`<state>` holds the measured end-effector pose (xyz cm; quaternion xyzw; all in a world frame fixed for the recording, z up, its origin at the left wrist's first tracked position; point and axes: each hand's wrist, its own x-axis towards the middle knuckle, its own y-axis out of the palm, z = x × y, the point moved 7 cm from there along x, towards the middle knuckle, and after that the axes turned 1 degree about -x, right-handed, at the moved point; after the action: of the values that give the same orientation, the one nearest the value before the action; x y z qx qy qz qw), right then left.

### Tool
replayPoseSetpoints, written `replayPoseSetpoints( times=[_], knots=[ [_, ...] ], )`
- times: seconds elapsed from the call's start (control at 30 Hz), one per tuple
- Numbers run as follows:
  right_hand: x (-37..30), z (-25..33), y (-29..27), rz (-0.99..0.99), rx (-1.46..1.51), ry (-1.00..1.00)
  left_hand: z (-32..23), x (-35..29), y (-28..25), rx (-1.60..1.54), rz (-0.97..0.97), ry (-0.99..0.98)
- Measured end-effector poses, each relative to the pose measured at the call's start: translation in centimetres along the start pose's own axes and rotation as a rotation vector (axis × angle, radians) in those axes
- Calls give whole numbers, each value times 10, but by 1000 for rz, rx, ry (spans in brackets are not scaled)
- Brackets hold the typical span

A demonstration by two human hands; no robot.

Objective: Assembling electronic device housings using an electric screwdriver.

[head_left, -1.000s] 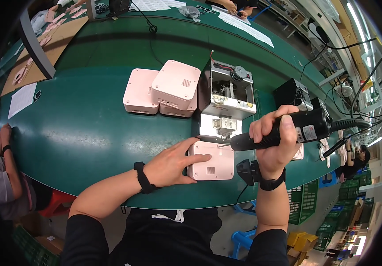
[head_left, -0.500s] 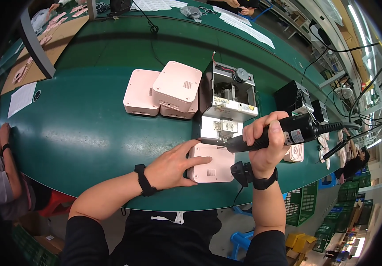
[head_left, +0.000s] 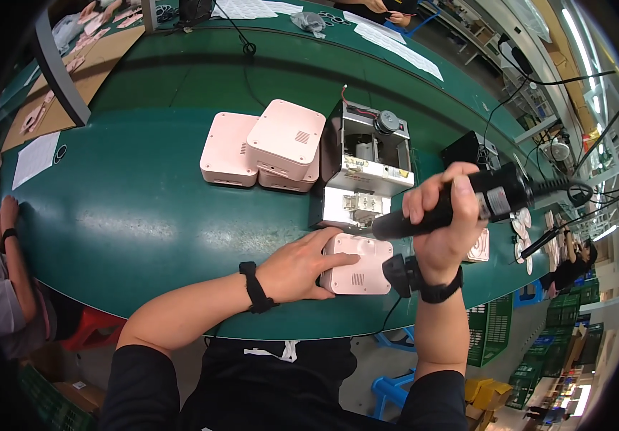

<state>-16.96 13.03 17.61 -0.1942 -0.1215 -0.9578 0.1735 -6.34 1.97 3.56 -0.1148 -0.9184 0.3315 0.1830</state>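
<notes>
A square pink plastic housing (head_left: pixel 373 279) with rounded corners, screw holes and a small vent grille lies flat on the green table. My left hand (head_left: pixel 291 267) grips its left side, thumb resting on top and fingers along the far edge. Above the housing's far right corner, my right hand (head_left: pixel 447 228) is wrapped around a black corded electric screwdriver (head_left: pixel 502 194). The tool's nose points left; its tip is too indistinct to tell whether it touches anything. Just beyond the housing stands an open-topped metal screw feeder (head_left: pixel 378 172).
Several similar pink housings (head_left: pixel 284 140) are piled left of the feeder. Another pink part (head_left: pixel 476 248) lies right of my right wrist. Black boxes (head_left: pixel 471 151) and hanging cables stand farther right. A co-worker's arm (head_left: pixel 14 251) rests at the table's left edge.
The pink housing has slid slightly right under my left hand. My right hand has shifted the screwdriver to the right and a little farther away, off the spot over the housing's far edge.
</notes>
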Motion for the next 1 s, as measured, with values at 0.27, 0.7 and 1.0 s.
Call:
replayPoseSetpoints(
  times=[0.27, 0.7, 1.0],
  knots=[
    [-20, -1, 17, 73, 77, 10, 1, 1, -1, -33, -9, 13],
    [-22, -2, 17, 120, 97, -11, 1, 3, 0, -62, -10, 15],
    [-27, -16, 23, 141, 71, 6, 1, 2, 0, -50, -37, 48]
  ],
)
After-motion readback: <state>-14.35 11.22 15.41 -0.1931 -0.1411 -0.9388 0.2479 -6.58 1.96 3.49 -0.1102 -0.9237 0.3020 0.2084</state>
